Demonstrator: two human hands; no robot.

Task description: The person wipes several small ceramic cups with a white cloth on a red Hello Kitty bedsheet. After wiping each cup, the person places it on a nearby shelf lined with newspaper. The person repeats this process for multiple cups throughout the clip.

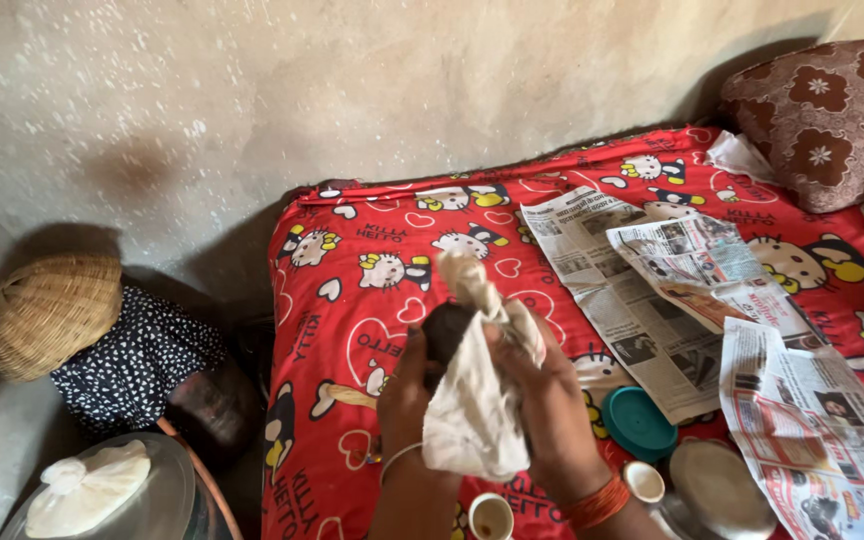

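Both hands met over the red sheet of a bed. The left hand had its fingers curled around a dark round object, gripping it from below and the side. The right hand was closed on a white cloth, which wrapped partly over that object; the cloth's twisted top end stuck up above the hands, and its loose lower part hung down between the wrists. A thin bangle sat on the left wrist and orange thread on the right.

Just beside the right hand lay a teal lid, and near it a steel plate and two small cups. Newspapers were spread over the sheet to the right, reaching toward a brown flowered pillow at the far corner.

Left of the bed, well apart from the hands, a woven basket rested upside down on a dotted dark cloth, with a pot beside it. Nearer, white dough lay on a round tray
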